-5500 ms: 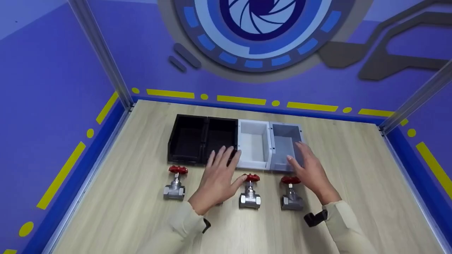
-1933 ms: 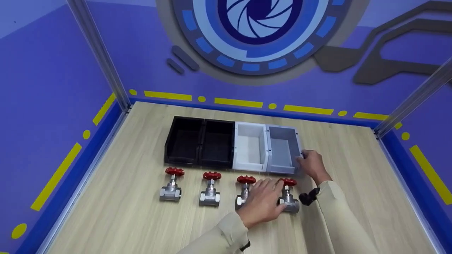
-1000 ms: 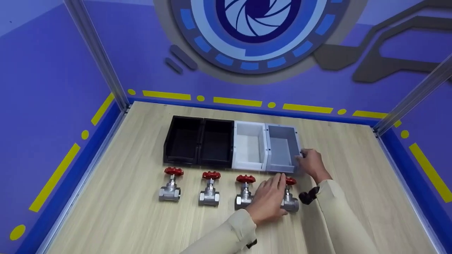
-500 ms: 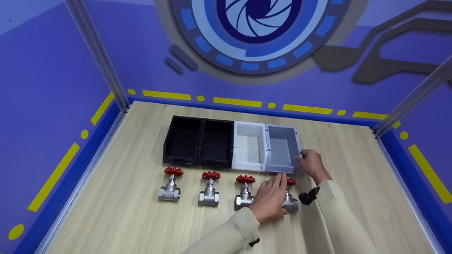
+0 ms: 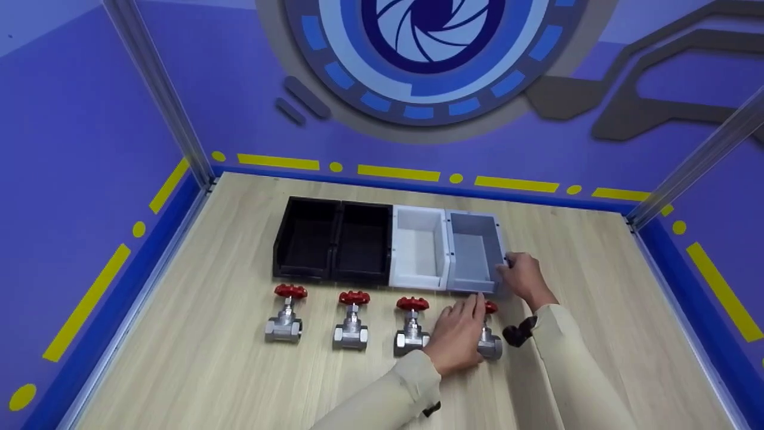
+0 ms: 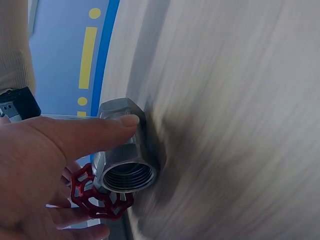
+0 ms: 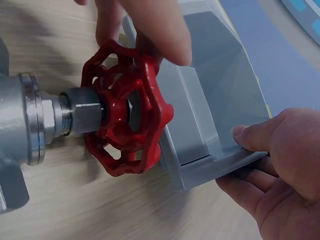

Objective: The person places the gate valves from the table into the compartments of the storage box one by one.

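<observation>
My left hand (image 5: 456,335) lies over the rightmost gate valve (image 5: 490,343), hiding much of it. In the left wrist view, the thumb rests on the steel body beside the threaded port, while the fingers are around the red handwheel (image 6: 100,197), partly hidden. My right hand (image 5: 526,279) pinches the right wall of the grey bin (image 5: 477,283); in the right wrist view the thumb is inside the wall and the fingers outside. Three more gate valves stand in the row to the left: one valve (image 5: 412,340) beside my left hand, another valve (image 5: 351,335), and the leftmost valve (image 5: 284,328).
Left of the grey bin, a white bin (image 5: 419,282) and two black bins, the inner black bin (image 5: 361,276) and the outer black bin (image 5: 303,273), stand side by side. Beneath everything is a wooden tabletop (image 5: 197,358), enclosed by blue-purple panels (image 5: 209,77).
My left hand has moved right, from in front of the black bin to the rightmost valve, its fingers drawing together. My right hand has gone from above the grey bin to gripping its wall.
</observation>
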`<state>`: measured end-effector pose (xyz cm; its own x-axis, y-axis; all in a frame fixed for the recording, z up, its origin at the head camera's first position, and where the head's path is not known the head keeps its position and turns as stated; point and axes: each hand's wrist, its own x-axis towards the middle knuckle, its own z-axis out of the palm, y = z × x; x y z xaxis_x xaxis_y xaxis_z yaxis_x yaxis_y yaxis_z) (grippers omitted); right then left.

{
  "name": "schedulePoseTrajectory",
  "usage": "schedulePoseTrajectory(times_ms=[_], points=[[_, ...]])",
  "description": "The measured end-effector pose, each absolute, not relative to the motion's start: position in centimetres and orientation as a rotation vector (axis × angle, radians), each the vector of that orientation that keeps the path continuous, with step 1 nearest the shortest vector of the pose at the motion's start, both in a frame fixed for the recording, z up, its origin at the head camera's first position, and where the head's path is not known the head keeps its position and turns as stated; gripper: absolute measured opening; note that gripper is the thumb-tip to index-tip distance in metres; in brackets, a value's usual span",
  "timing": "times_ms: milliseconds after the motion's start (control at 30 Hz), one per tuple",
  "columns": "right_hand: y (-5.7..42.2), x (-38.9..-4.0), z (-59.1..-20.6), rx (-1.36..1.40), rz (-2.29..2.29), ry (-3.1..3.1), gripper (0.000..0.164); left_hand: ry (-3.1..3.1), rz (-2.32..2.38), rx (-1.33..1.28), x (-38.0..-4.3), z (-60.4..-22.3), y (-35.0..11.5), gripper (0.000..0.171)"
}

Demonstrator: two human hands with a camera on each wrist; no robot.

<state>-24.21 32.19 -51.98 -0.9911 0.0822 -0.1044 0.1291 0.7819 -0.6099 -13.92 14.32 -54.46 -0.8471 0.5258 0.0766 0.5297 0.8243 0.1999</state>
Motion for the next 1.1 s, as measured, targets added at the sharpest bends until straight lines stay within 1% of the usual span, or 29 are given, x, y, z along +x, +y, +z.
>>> schedulePoseTrajectory(times_ms=[267,467,700,900,1100], points=[[32.15,-24.35,-52.03,0.156,-0.977,2.903,0.018,-2.998,-0.296,-0.834,-14.02,-54.66,14.67,0.106],[32.18,-24.21,-52.05,0.148,-0.977,2.919,0.017,-3.021,-0.257,-0.810,-14.18,-54.78,15.02,0.107],[32.14,-24.15,-51.95,0.160,-0.993,2.896,0.011,-3.041,-0.233,-0.786,-14.25,-54.98,15.25,0.109],[32.23,-24.18,-52.00,0.140,-0.982,2.915,0.012,-3.018,-0.206,-0.777,-14.12,-55.00,15.34,0.103],[32.29,-24.16,-51.99,0.140,-0.986,2.915,0.017,-2.992,-0.191,-0.791,-14.12,-54.92,15.36,0.100]])
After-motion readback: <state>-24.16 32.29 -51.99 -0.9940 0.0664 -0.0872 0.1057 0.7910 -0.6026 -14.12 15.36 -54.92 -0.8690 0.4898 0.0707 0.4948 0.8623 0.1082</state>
